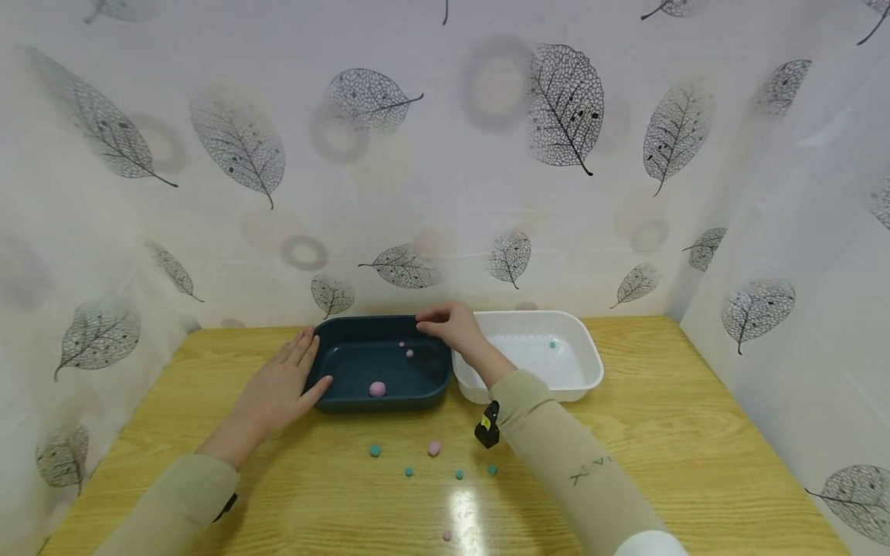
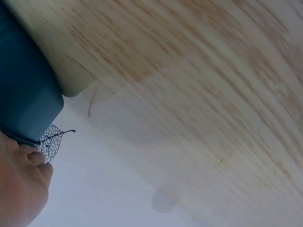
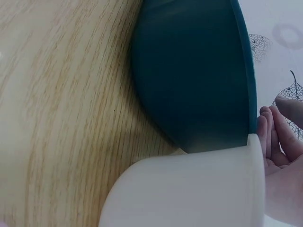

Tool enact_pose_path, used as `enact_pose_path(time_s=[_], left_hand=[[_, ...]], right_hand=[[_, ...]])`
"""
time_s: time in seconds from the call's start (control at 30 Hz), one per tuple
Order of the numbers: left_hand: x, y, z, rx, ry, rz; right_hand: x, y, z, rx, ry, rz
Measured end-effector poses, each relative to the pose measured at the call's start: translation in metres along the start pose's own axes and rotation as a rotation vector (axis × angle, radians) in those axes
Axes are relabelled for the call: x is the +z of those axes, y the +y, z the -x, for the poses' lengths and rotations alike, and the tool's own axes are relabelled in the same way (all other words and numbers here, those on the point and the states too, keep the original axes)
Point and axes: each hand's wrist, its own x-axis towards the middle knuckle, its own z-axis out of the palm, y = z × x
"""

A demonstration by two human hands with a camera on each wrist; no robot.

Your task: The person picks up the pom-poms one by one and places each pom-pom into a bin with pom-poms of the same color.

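Observation:
My left hand (image 1: 281,382) rests against the left end of a dark blue tray (image 1: 382,403), fingers extended along its side and thumb at the front rim. In the left wrist view, its fingers (image 2: 35,161) touch the tray's end. My right hand (image 1: 455,330) is over the tray's back right corner, thumb and fingertips close together; nothing shows between them. Inside the dark tray lie a larger pink ball (image 1: 377,389) and two small pink balls (image 1: 409,354). A white tray (image 1: 593,369) stands right beside it, holding a small teal ball (image 1: 552,345).
Several teal balls (image 1: 375,450) and a pink ball (image 1: 434,448) lie on the wooden table (image 1: 313,494) before the trays. Another pink ball (image 1: 447,535) is near the front edge. A leaf-patterned curtain (image 1: 445,193) hangs close behind the trays.

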Motion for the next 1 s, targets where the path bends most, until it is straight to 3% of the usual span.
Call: enact_pose_path(time_s=[0.47,0.77,1.0], left_hand=[[0.001,-0.002,-0.002,0.0,-0.004,-0.001],[-0.002,0.0,0.0,0.002,0.004,-0.006],[0.0,0.0,0.0,0.003,0.002,0.0]], right_hand=[[-0.009,-0.002,0.007,0.018,-0.024,-0.075],[-0.032,-0.007,0.025,-0.025,-0.057,-0.058],[-0.053,-0.004,0.043,-0.003,-0.092,-0.069]])
